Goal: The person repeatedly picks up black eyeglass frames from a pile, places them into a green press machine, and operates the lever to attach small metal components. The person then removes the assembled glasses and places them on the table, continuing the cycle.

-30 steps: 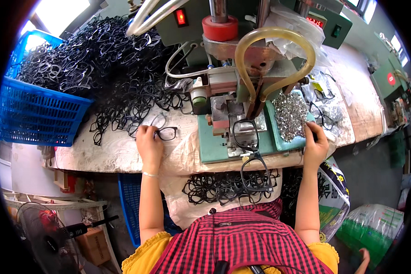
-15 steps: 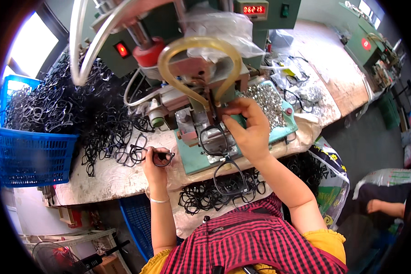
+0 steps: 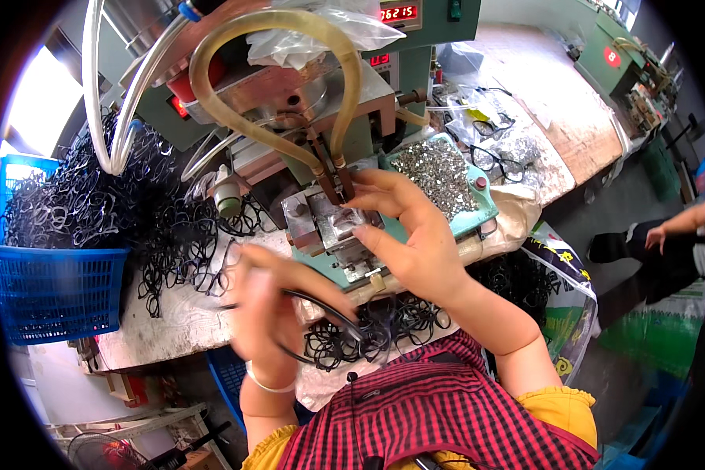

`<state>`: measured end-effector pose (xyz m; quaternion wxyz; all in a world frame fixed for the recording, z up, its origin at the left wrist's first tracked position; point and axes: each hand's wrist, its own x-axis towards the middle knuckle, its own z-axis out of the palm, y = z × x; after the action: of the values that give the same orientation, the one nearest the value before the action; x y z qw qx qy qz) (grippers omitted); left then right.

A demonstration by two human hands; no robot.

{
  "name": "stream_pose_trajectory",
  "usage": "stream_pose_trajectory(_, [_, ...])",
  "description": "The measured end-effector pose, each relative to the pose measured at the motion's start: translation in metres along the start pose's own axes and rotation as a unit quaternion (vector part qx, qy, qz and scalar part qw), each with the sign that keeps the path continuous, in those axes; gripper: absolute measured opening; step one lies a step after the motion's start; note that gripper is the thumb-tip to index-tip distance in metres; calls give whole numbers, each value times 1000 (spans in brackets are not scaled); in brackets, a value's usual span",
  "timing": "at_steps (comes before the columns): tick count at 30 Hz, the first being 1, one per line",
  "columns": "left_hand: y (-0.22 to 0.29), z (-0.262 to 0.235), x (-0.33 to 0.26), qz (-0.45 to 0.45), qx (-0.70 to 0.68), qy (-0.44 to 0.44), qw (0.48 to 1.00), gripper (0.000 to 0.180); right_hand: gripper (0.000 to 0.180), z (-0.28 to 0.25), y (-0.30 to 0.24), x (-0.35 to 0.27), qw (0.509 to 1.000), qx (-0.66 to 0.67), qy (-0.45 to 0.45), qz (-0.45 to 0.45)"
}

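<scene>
My left hand is smeared by motion in front of the machine, left of its metal jig. Its fingers are closed around a black eyeglass frame, whose dark rim sticks out to the right and is also blurred. At the jig, my right hand has its thumb and forefinger apart, the fingertips close beside the brown electrode tips. Nothing I can make out lies between thumb and forefinger. A yellowish hose loops above the jig to these tips.
A turquoise tray of small metal pieces stands right of the jig. Black frames pile up at the left by a blue basket. Several more frames lie along the near table edge. Another person's hand shows far right.
The eyeglass frame that sat at the jig is no longer there. My left hand has moved right with a frame. My right thumb and forefinger have spread apart. The view has shifted slightly.
</scene>
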<state>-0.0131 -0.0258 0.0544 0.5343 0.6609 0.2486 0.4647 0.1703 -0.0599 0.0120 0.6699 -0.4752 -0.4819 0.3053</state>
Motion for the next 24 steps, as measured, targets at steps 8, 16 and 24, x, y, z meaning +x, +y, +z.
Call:
stream_pose_trajectory(8, [-49, 39, -7, -385, -372, -91, 840, 25, 20, -108, 108, 12, 827, -548, 96, -85])
stream_pose_trajectory(16, [-44, 46, -2, -384, -342, -72, 855, 24, 16, -92, 103, 22, 816, -541, -74, -191])
stream_pose_trajectory(24, [-71, -15, -67, -208, -144, -4, 968, 22, 13, -113, 118, 17, 961, -205, 184, -18])
